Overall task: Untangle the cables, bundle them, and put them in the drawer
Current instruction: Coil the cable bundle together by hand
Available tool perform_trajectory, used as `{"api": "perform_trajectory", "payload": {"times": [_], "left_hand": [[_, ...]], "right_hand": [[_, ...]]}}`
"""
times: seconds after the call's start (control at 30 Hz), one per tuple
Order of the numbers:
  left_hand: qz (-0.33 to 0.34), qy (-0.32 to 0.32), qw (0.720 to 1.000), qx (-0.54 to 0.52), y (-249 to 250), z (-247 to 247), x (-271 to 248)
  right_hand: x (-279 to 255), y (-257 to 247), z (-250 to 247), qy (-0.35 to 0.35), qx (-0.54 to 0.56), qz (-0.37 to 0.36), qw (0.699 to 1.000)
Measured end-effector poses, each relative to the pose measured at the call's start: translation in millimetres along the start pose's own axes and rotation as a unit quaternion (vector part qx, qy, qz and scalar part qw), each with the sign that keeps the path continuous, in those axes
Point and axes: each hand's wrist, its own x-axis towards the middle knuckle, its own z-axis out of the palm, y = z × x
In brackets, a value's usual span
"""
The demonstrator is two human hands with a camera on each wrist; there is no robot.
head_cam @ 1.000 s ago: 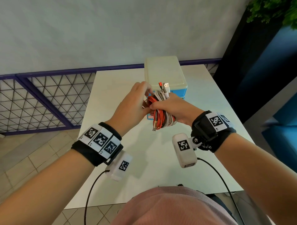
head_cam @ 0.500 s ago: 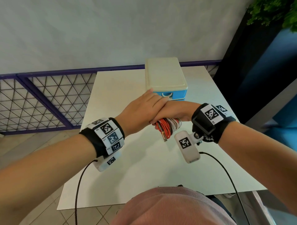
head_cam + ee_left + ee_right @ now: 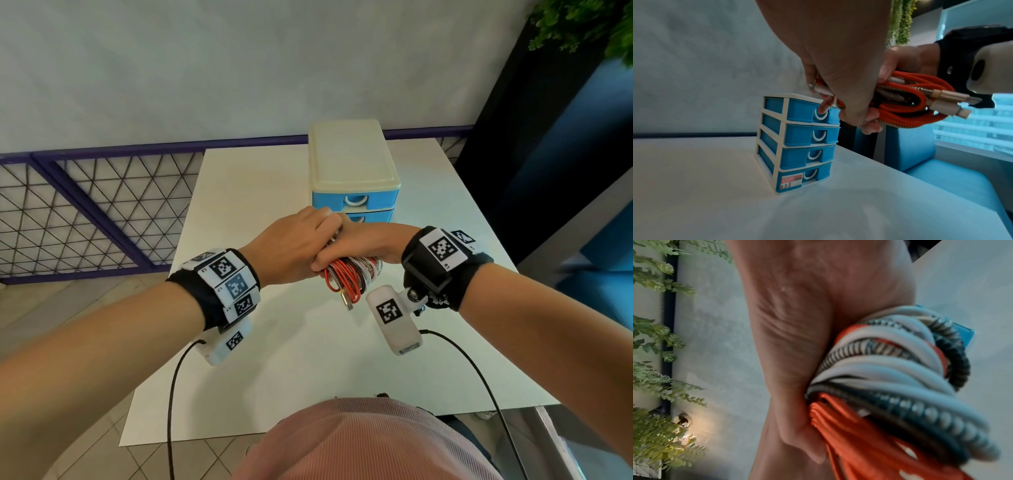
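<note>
A bundle of cables (image 3: pixel 352 274), coiled orange, white and braided loops with plugs sticking out, is held in the air just in front of a small chest of drawers (image 3: pixel 797 142). The right hand (image 3: pixel 363 245) has its fingers wrapped tight around the coil. The left hand (image 3: pixel 294 248) lies over the right hand's knuckles, fingers curled onto the plug ends at the top of the coil.

1 second ago the coil stood upright between the hands; now it is turned flatter and lower, with the hands closer to the chest. This suggests the bundling is done and the putting away comes next.

The chest has 4 blue drawers in a white frame, all closed, so their contents cannot be seen. It stands on the white counter (image 3: pixel 308 359), near its far edge.
</note>
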Motion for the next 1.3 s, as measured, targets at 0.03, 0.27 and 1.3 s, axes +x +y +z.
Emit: {"api": "perform_trajectory", "payload": {"times": [0.03,0.27,1.3], "left_hand": [[-0.009,-0.005,1.0,-0.015,1,0,-1],[-0.065,-0.056,0.995,-0.059,6,0,0],[-0.242,-0.214,0.946,-0.02,8,-2,19]], "right_hand": [[1,1,1,0.002,-0.002,0.0,1.0],[3,1,2,0.037,-0.082,-0.042,0.995],[5,5,14,0.165,-0.367,-0.023,0.915]]}}
